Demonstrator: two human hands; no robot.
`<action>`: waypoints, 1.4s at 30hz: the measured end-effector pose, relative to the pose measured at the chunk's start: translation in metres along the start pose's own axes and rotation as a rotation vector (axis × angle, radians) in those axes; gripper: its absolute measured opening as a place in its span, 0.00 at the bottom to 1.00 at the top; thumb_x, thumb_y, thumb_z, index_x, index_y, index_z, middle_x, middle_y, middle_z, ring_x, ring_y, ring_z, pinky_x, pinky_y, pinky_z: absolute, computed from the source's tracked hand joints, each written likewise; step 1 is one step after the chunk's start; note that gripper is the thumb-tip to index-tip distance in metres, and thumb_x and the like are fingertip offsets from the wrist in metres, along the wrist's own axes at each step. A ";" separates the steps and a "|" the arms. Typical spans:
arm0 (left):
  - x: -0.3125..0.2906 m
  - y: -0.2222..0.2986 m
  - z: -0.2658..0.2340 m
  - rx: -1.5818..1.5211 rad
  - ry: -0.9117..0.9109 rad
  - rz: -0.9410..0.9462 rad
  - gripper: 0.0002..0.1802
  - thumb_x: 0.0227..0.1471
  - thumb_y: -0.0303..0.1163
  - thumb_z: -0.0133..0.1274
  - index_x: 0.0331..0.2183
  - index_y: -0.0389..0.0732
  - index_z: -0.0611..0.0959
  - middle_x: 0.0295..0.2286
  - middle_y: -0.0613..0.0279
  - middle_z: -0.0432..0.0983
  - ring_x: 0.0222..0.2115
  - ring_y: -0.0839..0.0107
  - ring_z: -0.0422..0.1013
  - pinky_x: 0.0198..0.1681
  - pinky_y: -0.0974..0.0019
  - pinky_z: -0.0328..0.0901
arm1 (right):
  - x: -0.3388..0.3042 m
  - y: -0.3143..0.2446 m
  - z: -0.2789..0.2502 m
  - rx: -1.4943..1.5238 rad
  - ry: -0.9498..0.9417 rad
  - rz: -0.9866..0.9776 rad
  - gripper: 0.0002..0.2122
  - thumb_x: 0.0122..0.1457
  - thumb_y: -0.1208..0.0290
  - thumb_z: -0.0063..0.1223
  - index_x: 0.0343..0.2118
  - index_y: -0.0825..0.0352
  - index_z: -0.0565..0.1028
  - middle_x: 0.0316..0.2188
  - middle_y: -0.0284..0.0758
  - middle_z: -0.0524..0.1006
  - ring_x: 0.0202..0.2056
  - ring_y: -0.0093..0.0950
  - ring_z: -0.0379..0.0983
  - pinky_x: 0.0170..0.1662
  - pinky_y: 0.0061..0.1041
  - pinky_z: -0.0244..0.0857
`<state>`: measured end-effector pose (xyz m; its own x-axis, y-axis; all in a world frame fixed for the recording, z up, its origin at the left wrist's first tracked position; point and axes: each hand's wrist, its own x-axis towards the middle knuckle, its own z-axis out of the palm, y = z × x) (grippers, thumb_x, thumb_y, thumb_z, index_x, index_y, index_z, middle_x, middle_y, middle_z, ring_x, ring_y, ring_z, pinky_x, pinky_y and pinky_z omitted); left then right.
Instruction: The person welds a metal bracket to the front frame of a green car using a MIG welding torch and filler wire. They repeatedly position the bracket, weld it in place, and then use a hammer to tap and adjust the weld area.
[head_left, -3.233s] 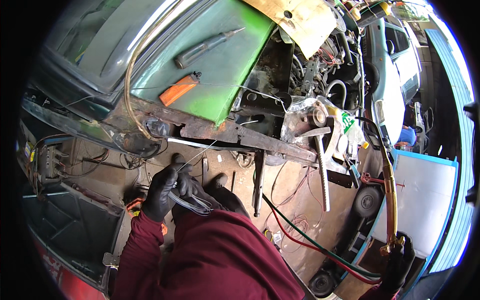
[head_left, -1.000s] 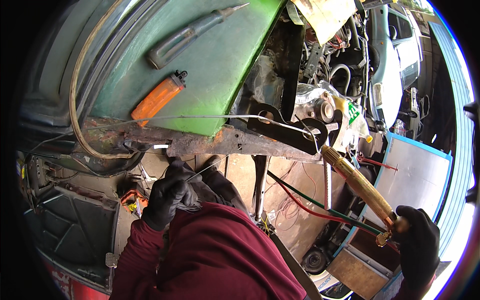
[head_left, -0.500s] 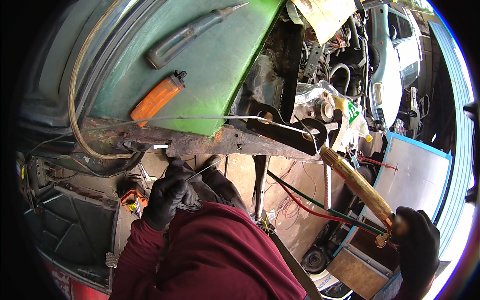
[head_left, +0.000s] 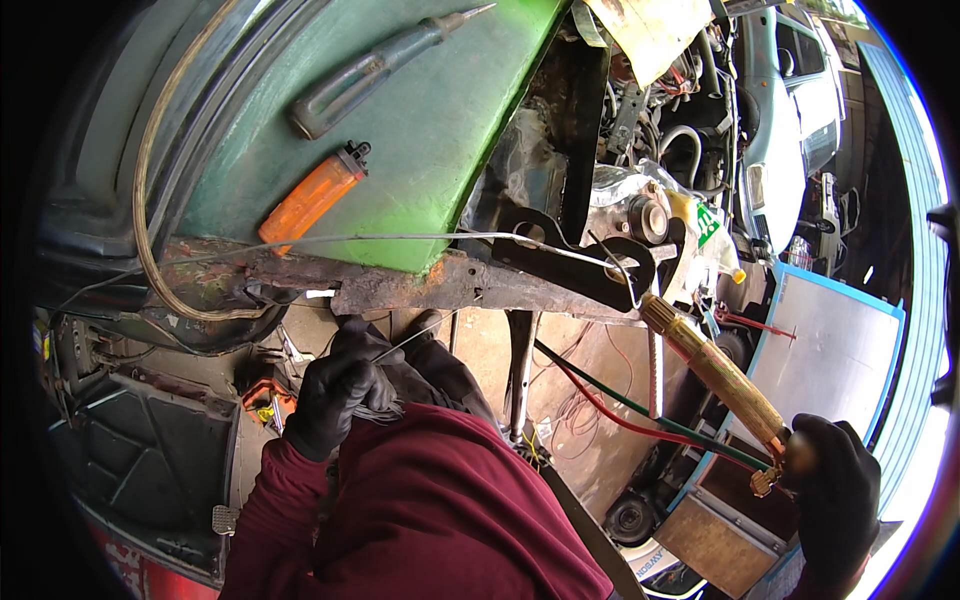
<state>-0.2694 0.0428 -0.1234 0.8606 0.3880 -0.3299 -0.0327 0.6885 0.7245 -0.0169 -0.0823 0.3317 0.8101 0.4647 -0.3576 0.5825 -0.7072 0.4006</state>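
My right hand [head_left: 838, 485], in a black glove, is closed around the rear end of a brass gas torch [head_left: 715, 370], beside its valve knob [head_left: 765, 482]. A thin bent tube [head_left: 628, 287] comes out of the torch's front end, above a dark bracket with holes [head_left: 570, 262]. My gloved left hand [head_left: 335, 400] is closed on a thin metal rod [head_left: 412, 335] that points up and right, below the rusty panel edge [head_left: 400, 287]. An orange lighter [head_left: 310, 203] and a dark-handled pointed tool [head_left: 370, 80] lie on the green car panel [head_left: 390, 170].
Red and green hoses [head_left: 620, 422] run from the torch's rear. A long grey wire [head_left: 380, 237] crosses the panel. An engine bay [head_left: 690, 140] with loose cables is at the upper right. A removed dark panel [head_left: 140, 455] stands at lower left, and cords [head_left: 575, 415] lie on the floor.
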 end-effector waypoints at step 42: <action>-0.002 -0.003 -0.005 -0.052 -0.016 -0.013 0.31 0.73 0.52 0.54 0.58 0.33 0.82 0.22 0.65 0.74 0.25 0.76 0.70 0.36 0.64 0.70 | -0.001 0.000 -0.002 0.013 -0.011 0.036 0.24 0.45 0.88 0.64 0.50 0.72 0.81 0.36 0.42 0.81 0.33 0.33 0.82 0.38 0.31 0.77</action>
<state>-0.2737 0.0430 -0.1281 0.8693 0.3689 -0.3289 -0.0475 0.7248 0.6874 -0.0175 -0.0818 0.3342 0.8299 0.4324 -0.3525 0.5516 -0.7306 0.4025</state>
